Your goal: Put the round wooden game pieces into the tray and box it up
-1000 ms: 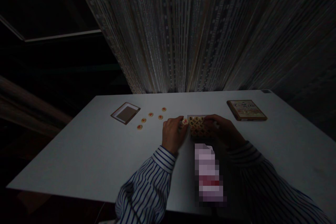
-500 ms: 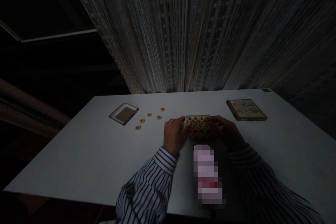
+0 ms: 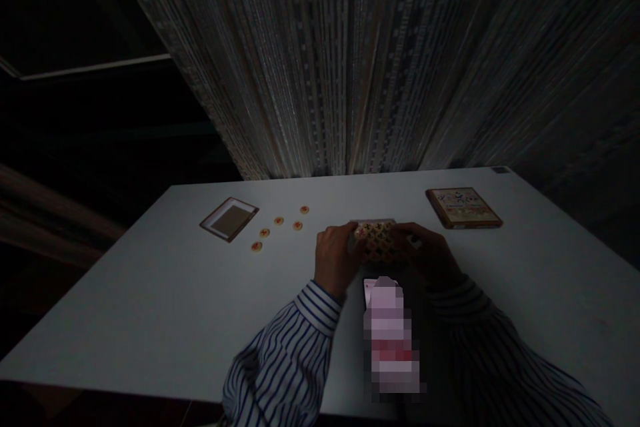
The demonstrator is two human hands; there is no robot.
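A clear tray packed with round Chinese chess pieces (image 3: 379, 240) lies in front of me, between my two hands. At its left end my left hand (image 3: 336, 255) pinches a red-marked chess piece (image 3: 360, 232) between thumb and forefinger, over the tray's top left corner. My right hand (image 3: 429, 250) is curled around the tray's right end, its fingers bent over the pieces there. Something pale shows beneath that palm, too dark to make out. Black-marked pieces fill the upper rows; the lower ones are in shadow.
Several loose chess pieces (image 3: 279, 221) lie left of the tray. An open shallow box (image 3: 230, 219) is farther left, and a printed box lid (image 3: 464, 207) lies right. A phone, partly blurred out (image 3: 391, 340), rests between my forearms. A string curtain (image 3: 330, 80) hangs behind the white table (image 3: 165, 307).
The pinched piece has moved slightly right, from the tray's left edge to over its corner. My right hand stays at the tray's right end. The whole view has shifted a little.
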